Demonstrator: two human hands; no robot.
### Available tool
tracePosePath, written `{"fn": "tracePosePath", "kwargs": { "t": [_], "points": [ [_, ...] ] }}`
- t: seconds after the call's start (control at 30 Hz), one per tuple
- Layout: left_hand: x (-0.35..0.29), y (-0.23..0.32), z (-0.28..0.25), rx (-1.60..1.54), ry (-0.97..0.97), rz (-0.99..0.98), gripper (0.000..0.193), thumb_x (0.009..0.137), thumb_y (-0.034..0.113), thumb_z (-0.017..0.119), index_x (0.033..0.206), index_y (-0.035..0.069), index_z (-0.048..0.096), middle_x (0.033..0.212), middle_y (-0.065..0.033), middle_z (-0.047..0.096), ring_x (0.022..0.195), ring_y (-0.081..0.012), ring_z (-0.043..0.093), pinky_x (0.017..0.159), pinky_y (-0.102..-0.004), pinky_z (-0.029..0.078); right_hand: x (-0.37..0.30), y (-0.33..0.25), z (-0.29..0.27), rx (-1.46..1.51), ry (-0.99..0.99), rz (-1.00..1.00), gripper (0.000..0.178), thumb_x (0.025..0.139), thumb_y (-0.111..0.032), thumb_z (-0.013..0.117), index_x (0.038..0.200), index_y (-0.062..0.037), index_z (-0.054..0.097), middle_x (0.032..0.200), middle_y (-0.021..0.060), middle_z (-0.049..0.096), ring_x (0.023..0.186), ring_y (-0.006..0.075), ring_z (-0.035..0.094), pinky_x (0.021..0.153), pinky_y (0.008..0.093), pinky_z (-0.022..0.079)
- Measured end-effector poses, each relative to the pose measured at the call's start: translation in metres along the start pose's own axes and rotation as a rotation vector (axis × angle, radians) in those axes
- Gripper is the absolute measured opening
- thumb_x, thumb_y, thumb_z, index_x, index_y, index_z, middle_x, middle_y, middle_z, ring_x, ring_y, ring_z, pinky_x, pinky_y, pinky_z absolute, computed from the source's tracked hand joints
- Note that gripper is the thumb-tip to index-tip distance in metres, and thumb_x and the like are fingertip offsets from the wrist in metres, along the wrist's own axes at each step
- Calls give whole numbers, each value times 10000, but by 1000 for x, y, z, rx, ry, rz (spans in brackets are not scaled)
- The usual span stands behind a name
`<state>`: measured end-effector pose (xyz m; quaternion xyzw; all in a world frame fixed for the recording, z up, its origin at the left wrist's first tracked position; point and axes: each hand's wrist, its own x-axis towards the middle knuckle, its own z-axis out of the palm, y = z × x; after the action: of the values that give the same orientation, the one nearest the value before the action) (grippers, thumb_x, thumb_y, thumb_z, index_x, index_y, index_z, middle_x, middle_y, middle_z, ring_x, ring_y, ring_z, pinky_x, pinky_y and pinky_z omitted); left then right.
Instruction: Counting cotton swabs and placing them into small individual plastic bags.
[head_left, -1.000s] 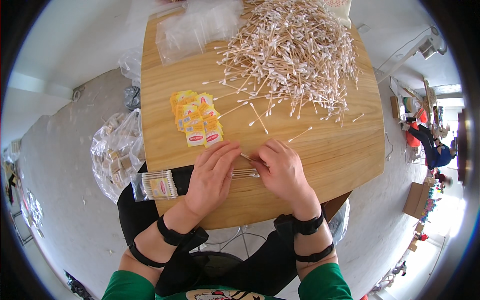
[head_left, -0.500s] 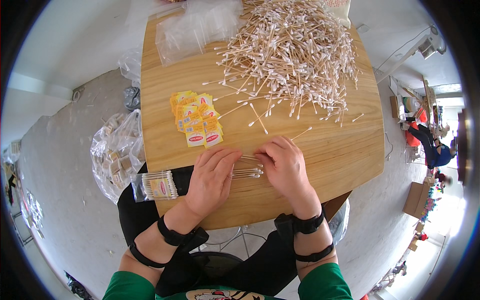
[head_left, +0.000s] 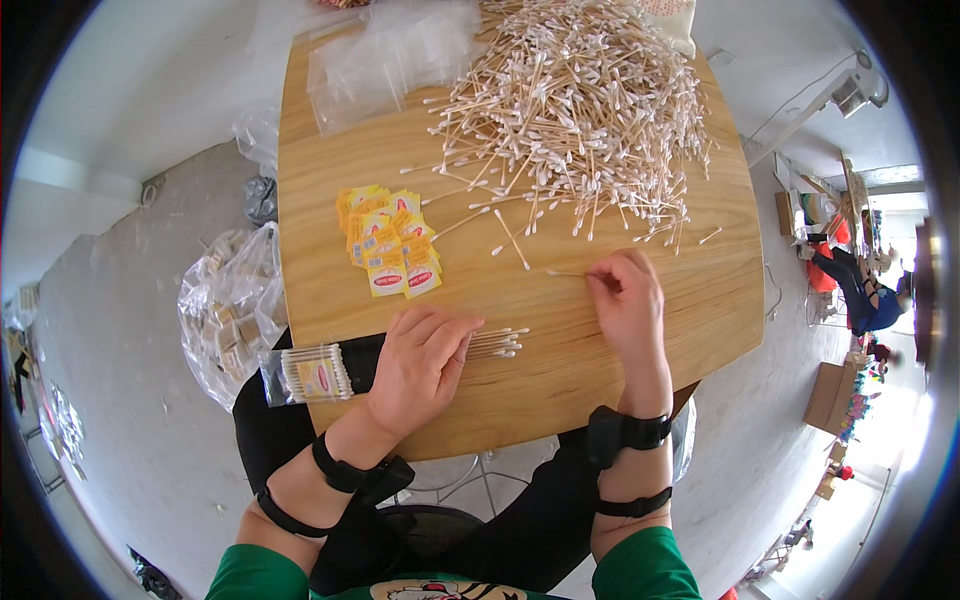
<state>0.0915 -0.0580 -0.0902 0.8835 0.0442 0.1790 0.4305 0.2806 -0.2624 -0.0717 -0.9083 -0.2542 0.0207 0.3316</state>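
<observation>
My left hand (head_left: 420, 362) is closed around a small bundle of cotton swabs (head_left: 500, 343), whose white tips stick out to the right just above the table (head_left: 560, 400). Farther right, the fingertips of my right hand (head_left: 630, 300) pinch one cotton swab (head_left: 567, 273), which points left and is slightly blurred. Left of my left hand lies a clear bag of cotton swabs (head_left: 315, 374) with a yellow card inside. Several yellow-and-white cards (head_left: 395, 240) lie overlapping beyond my left hand. A large heap of loose cotton swabs (head_left: 590, 110) covers the table's far right part.
Flat clear plastic bags (head_left: 395, 60) lie at the far left of the table. Beside its left edge, a big clear sack (head_left: 235, 310) of packets stands on the floor. At the far right a seated person (head_left: 880, 300) is near cardboard boxes (head_left: 830, 400).
My right hand has moved right and away from my left hand, now with a single swab in its fingers. The left hand has stayed nearly in place with its bundle.
</observation>
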Motion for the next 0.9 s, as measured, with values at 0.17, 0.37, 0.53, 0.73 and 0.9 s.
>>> {"fn": "tracePosePath", "kwargs": {
  "t": [0.17,0.37,0.53,0.73,0.9],
  "points": [
    [2,1,-1,-30,84,-15,278,866,-7,678,1139,42,660,1027,-128,692,944,-340,640,855,-428,489,-10,-43,31,50,-200,-243,88,800,-12,720,876,-52,698,863,137,642,887,364,621,757,447,513],
    [2,-1,0,52,90,26,270,868,12,685,1135,39,652,1032,-135,689,974,-342,638,855,-427,489,-13,-64,42,173,-196,-215,136,817,-47,729,948,-69,699,921,117,642,911,342,622,768,437,518],
    [2,-1,2,35,40,22,238,861,24,700,1095,45,663,973,-123,681,928,-335,632,825,-427,485,0,-73,54,53,-68,-391,163,832,-68,722,985,-73,669,964,97,625,913,333,613,771,435,521],
    [0,-3,2,11,53,11,228,857,16,702,1080,46,665,969,-123,680,888,-333,631,802,-426,489,-5,-64,53,16,-120,-347,126,840,-27,677,944,-66,618,901,120,605,879,349,601,754,457,513],
    [6,4,-1,17,172,7,275,857,15,699,1129,32,662,1048,-125,684,966,-336,630,850,-434,496,-11,-58,33,24,-284,-328,129,828,-8,676,941,-65,647,879,122,625,863,362,613,754,446,514]
  ]
}}
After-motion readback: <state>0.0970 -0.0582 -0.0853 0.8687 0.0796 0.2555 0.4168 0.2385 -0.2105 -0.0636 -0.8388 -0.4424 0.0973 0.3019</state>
